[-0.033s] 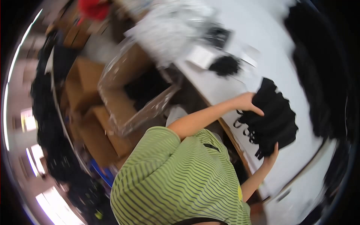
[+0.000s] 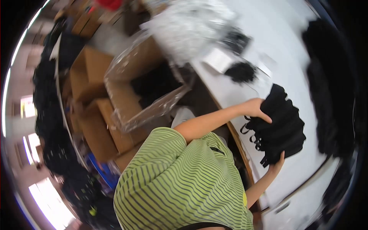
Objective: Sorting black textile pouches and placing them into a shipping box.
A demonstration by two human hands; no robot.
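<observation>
Between my two hands is a stack of black fabric pieces (image 2: 281, 122), overlapping in folds, with small black loops along the side nearest me. My left hand (image 2: 257, 109) grips its upper left side, the thumb lying on top and the other fingers hidden beneath. My right hand (image 2: 276, 164) closes on the lower end, where the fingertips show against the cloth. The stack is over the white table (image 2: 295, 184); whether it rests on the surface or is lifted I cannot tell.
Farther up the table lie a black tangled bunch (image 2: 240, 72), a white box (image 2: 217, 59), a dark packet (image 2: 234, 41) and clear plastic bags (image 2: 188, 27). Black fabric piles (image 2: 326, 96) line the right side. Left of the table stands a plastic-lined carton (image 2: 119, 96) holding black material, near other cardboard boxes (image 2: 90, 73).
The whole view has shifted slightly, with the table items and carton appearing a little farther right. Both hands keep their hold on the black fabric stack.
</observation>
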